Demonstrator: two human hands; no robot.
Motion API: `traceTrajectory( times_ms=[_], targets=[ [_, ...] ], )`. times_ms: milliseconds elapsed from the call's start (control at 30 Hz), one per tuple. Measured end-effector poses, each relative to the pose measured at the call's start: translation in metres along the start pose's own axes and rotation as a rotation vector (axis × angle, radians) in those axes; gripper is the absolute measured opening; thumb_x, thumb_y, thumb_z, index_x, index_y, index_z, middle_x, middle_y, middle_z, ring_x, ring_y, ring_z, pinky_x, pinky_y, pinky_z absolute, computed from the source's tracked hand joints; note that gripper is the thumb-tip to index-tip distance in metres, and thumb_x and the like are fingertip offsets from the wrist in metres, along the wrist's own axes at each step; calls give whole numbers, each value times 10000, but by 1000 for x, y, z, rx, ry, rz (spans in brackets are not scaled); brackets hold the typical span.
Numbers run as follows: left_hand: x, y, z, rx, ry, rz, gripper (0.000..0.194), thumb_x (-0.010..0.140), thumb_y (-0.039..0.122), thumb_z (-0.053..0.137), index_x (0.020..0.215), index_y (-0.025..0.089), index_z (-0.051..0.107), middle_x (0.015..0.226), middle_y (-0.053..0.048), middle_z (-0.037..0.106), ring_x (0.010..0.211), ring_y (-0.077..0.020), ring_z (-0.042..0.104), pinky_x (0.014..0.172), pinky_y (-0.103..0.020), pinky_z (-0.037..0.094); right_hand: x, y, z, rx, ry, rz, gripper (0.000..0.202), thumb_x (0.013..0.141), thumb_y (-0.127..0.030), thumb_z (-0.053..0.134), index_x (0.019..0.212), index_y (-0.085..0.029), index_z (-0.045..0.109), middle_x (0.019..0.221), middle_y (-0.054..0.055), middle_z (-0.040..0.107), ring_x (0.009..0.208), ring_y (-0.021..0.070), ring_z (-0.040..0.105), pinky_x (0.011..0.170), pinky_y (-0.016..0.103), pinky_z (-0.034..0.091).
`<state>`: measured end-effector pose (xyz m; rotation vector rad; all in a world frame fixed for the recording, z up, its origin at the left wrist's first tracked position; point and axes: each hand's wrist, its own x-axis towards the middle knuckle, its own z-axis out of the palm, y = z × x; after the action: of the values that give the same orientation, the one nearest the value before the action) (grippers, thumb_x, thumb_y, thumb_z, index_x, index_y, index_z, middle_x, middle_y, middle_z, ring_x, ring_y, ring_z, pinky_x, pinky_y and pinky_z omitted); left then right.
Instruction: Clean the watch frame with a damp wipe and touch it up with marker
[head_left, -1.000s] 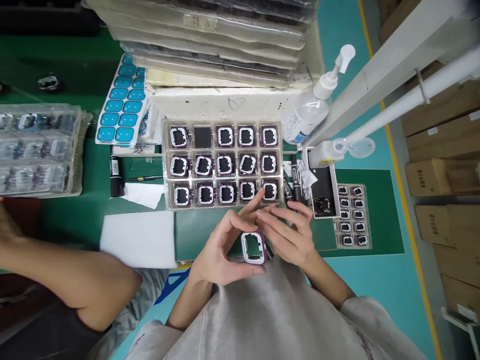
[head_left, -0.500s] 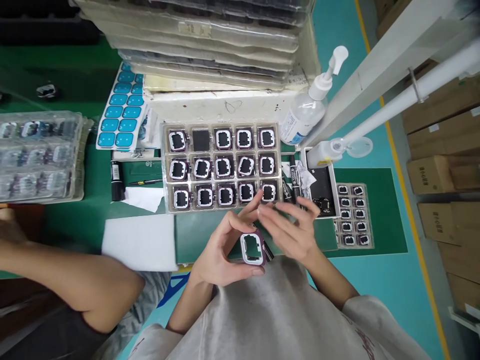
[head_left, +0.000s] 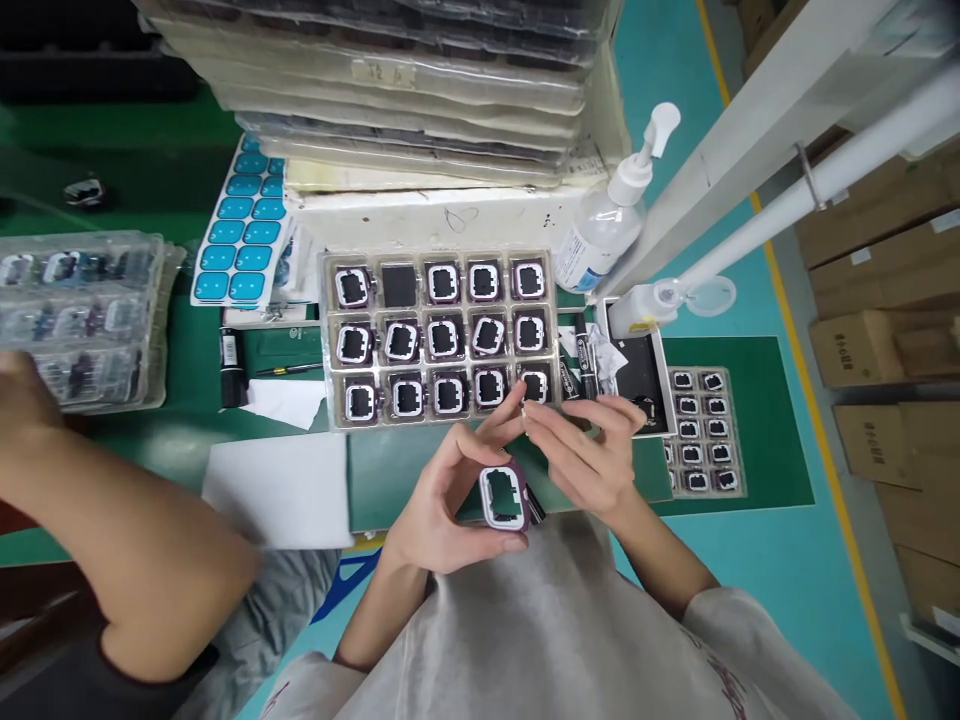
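Note:
My left hand (head_left: 439, 500) pinches a purple watch case (head_left: 503, 498) by its edges, thumb below and fingers above. The case has a white rim, and green shows through its opening. My right hand (head_left: 592, 455) is close by on the right, thumb and fingertips drawn together against the tip of my left index finger; anything between them is too small to make out. A short black object (head_left: 535, 506) shows just right of the case. Beyond my hands lies a clear plastic tray (head_left: 442, 415) of similar cases, one pocket showing only a dark pad.
Stacked trays (head_left: 405, 110) stand at the back on a white box. A pump bottle (head_left: 604, 225), a small open box (head_left: 666, 385) and a second tray (head_left: 705, 490) are on the right. Left are blue sticker sheets (head_left: 240, 235), a white pad (head_left: 274, 490) and a co-worker's arm (head_left: 142, 550).
My right hand's fingers have drawn together to meet my left index fingertip. The watch case stays in my left hand. The co-worker's arm has moved upward.

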<state>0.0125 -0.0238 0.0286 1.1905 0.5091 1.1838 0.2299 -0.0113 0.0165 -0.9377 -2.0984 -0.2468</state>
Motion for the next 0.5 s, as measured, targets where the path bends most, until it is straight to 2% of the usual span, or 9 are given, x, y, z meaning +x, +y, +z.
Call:
traceTrajectory(
  times_ms=[133,233,300,367,500],
  targets=[
    [1,2,-1,10,-13,3,548,891,346,1007,1278,293,624,1716,-160,622,1734,-442,355,1405,-737,333,-3,1,-3,13,-63,-9,148,1073,-363,806,1204,-412,855,1288,-70,861,1181,266,702,1083,494,486],
    [1,4,-2,57,-20,15,509,918,351,984,1270,299,621,1660,-152,679,1754,-420,305,1421,-749,290,-4,1,-4,9,-46,21,160,1069,-361,816,1214,-419,849,1292,-71,858,1170,272,703,1077,504,486],
    [1,6,-2,76,-25,14,483,941,366,963,1269,303,613,1664,-151,675,1741,-421,338,1408,-764,312,-2,1,-3,16,-28,-3,155,1080,-359,800,1213,-427,842,1288,-87,858,1139,258,711,1070,493,494],
    [0,7,-2,93,-23,5,464,959,384,945,1267,304,608,1697,-156,641,1728,-427,363,1392,-770,345,1,2,-2,0,-6,-10,188,1095,-326,768,1240,-428,831,1263,-95,864,1113,249,721,1077,491,493],
    [1,7,-1,111,-20,-23,445,971,377,935,1263,307,607,1684,-159,652,1755,-406,293,1402,-763,330,8,7,-2,-64,58,31,251,1138,-225,638,1236,-350,832,1222,-62,877,1092,261,716,1120,533,457]
  ],
)
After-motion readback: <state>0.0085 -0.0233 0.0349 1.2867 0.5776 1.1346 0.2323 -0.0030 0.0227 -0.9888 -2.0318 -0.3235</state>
